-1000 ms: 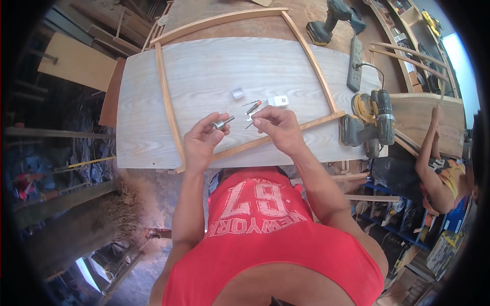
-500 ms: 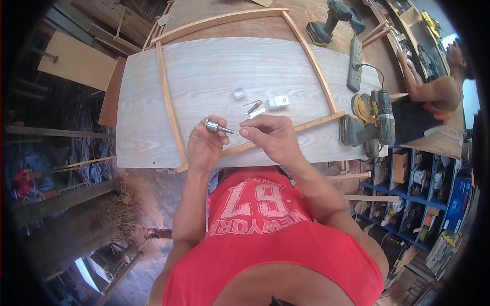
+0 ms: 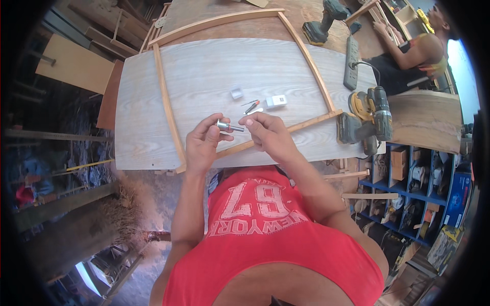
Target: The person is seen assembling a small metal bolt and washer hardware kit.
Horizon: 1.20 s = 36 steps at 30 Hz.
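Observation:
My left hand (image 3: 200, 148) is closed around a shiny metal bit (image 3: 223, 125) with a thick round head, held between thumb and fingers. Its thin shank points right, toward my right hand (image 3: 273, 136). That hand is pinched, its fingertips close to the shank's end; whatever they hold is too small to make out. Just beyond lie a small pen-like tool (image 3: 251, 107) with a red-orange end, a small white box (image 3: 276, 101) and a small clear plastic piece (image 3: 236, 92). Both hands are above the near edge of a grey wood-grain panel (image 3: 214, 66).
A wooden frame (image 3: 164, 97) lies on the panel. At the right are a power strip (image 3: 351, 61), a cordless drill (image 3: 382, 109) and a yellow sander (image 3: 360, 105); another cordless tool (image 3: 317, 30) stands farther back. A co-worker (image 3: 421, 53) handles wooden pieces far right. Blue shelving (image 3: 400, 191) stands below.
My left hand has shifted slightly right and turned the bit a little. My right hand stays pinched near the shank. The co-worker has moved up and left, arms raised to a wooden piece.

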Each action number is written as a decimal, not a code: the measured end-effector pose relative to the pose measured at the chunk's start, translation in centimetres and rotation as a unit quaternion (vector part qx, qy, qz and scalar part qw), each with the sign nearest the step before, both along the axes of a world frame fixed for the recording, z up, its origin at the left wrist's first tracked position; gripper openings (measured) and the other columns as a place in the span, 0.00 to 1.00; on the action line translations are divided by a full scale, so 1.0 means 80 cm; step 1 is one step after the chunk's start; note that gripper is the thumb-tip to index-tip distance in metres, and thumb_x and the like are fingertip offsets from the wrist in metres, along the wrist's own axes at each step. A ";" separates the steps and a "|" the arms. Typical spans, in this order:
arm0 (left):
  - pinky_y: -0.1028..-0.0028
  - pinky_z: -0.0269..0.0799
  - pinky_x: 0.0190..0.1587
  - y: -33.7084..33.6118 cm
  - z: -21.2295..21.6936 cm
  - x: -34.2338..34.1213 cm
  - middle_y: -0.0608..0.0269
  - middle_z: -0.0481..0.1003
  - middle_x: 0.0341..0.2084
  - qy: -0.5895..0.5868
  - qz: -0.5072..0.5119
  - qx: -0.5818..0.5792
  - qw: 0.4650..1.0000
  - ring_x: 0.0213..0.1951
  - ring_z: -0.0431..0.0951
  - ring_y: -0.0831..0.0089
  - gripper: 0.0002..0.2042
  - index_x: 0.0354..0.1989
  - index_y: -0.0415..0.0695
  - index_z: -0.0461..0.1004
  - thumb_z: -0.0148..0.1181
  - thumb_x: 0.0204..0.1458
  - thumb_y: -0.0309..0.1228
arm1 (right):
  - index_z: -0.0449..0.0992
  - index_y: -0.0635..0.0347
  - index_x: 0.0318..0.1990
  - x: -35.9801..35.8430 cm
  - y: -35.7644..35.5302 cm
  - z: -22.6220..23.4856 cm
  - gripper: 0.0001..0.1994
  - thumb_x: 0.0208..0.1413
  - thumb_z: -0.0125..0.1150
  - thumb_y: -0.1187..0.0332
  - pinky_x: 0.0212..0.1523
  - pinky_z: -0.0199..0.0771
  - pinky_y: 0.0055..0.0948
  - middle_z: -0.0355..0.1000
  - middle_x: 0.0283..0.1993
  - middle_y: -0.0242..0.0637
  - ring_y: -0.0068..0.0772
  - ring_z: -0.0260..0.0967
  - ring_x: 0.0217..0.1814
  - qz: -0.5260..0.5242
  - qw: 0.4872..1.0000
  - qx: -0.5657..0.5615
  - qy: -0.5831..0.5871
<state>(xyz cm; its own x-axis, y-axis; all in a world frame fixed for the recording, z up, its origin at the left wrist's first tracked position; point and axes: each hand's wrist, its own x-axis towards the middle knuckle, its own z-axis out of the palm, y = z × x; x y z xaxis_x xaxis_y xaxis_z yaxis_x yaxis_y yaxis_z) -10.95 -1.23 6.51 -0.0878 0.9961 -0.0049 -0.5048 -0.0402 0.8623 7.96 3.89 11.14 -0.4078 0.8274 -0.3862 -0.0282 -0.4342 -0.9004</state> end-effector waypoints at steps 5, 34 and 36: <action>0.77 0.74 0.40 -0.002 -0.004 0.002 0.63 0.73 0.37 0.111 -0.003 0.058 0.992 0.38 0.75 0.75 0.18 0.52 0.36 0.75 0.61 0.61 0.38 | 0.82 0.66 0.43 -0.004 0.000 -0.004 0.18 0.58 0.67 0.58 0.21 0.56 0.26 0.63 0.18 0.24 0.15 0.56 0.19 0.079 0.975 0.183 -0.096; 0.77 0.68 0.27 -0.021 0.037 -0.015 0.61 0.76 0.21 0.481 -0.125 -0.055 0.866 0.24 0.74 0.77 0.07 0.33 0.35 0.77 0.62 0.55 0.28 | 0.80 0.54 0.28 -0.002 0.015 -0.019 0.08 0.44 0.71 0.63 0.25 0.70 0.39 0.73 0.24 0.33 0.39 0.72 0.28 0.204 0.738 0.585 -0.268; 0.75 0.68 0.27 -0.020 0.042 -0.020 0.59 0.75 0.21 0.541 -0.164 -0.030 0.824 0.23 0.74 0.74 0.08 0.31 0.35 0.77 0.62 0.54 0.29 | 0.80 0.55 0.27 0.002 0.021 -0.012 0.08 0.43 0.72 0.63 0.25 0.70 0.39 0.73 0.24 0.33 0.39 0.73 0.28 0.202 0.738 0.596 -0.243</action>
<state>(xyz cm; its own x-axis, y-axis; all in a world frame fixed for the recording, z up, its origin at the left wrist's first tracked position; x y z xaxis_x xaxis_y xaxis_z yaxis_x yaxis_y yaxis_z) -12.53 -2.84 9.83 0.2011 0.9680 -0.1503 0.5859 0.0041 0.8104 8.09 5.60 10.20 -0.7678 0.5459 0.3353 0.3391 0.7904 -0.5102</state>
